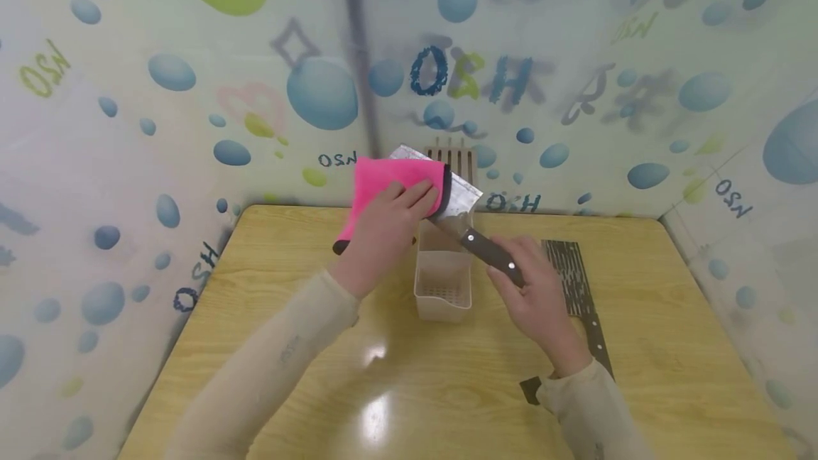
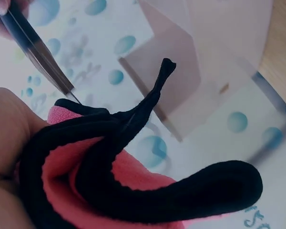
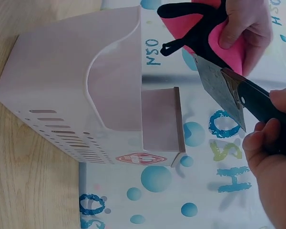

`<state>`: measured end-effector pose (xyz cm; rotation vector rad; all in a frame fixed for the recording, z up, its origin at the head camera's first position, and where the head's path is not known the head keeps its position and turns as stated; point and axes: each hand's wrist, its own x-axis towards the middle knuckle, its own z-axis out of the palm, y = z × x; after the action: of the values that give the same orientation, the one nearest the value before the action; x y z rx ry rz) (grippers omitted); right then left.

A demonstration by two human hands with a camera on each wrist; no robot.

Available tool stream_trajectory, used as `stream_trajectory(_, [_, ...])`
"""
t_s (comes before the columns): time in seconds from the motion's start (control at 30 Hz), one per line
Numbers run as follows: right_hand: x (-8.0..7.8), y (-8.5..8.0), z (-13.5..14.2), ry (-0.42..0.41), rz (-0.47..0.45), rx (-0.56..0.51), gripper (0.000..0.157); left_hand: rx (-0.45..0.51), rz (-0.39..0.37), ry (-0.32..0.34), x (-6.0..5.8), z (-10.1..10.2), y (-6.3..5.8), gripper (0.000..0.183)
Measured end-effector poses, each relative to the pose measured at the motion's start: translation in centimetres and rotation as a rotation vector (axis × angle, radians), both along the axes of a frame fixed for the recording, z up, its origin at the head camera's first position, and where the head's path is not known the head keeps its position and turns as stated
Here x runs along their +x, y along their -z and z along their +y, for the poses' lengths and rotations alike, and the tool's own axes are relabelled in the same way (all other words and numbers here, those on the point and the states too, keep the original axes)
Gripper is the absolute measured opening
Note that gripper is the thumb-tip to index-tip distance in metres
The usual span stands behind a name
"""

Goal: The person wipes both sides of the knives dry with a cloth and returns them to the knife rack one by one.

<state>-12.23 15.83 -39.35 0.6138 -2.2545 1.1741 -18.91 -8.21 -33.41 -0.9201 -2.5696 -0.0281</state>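
Observation:
A pink cloth with black edging (image 1: 377, 179) lies bunched over the wide metal blade (image 1: 463, 199) of a cleaver. My left hand (image 1: 386, 222) holds this cloth against the blade, which is partly hidden beneath it. The cleaver's dark riveted handle (image 1: 491, 253) is gripped by my right hand (image 1: 537, 297), with the blade pointing up and left. In the right wrist view the blade (image 3: 217, 88) meets the black edge of the cloth (image 3: 231, 40). The cloth's folds and a black loop (image 2: 164, 71) fill much of the left wrist view.
Below and behind the hands stands a beige plastic knife holder (image 1: 444, 307) with a slotted back and perforated front compartment. On the table (image 1: 307, 389), beside my right hand, rests a second knife with a striped blade (image 1: 567, 275). Patterned walls (image 1: 268, 140) border the table.

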Motion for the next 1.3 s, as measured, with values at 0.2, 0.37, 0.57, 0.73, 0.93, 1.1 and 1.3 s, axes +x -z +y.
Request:
stream_trajectory(0.2, [0.0,0.0,0.0,0.007,-0.010,-0.018,0.037,0.025,-0.003,0.034,1.3,0.9,0.1,0.061])
stream_trajectory(0.37, [0.1,0.0,0.0,0.002,-0.025,-0.057,0.037,0.065,0.031,0.052,1.9,1.0,0.2,0.066])
stream_trajectory(0.57, [0.1,-0.1,-0.1,0.004,-0.025,-0.100,0.031,0.094,0.126,0.103,2.6,1.2,0.3,0.057])
stream_trajectory(0.73, [0.1,-0.5,-0.3,0.006,-0.033,-0.123,0.027,0.055,0.221,0.162,3.6,1.9,0.4,0.051])
stream_trajectory(0.93, [0.2,-0.6,-0.5,-0.016,-0.121,-0.169,0.026,0.031,0.267,0.207,4.9,3.2,0.7,0.048])
stream_trajectory(1.1, [0.4,-0.7,-0.5,-0.011,-0.234,-0.219,0.027,0.053,0.237,0.192,5.6,3.6,0.6,0.050])
stream_trajectory(1.3, [0.5,-1.0,-0.4,0.000,-0.354,-0.275,0.025,-0.006,0.253,0.151,5.0,3.1,0.5,0.052])
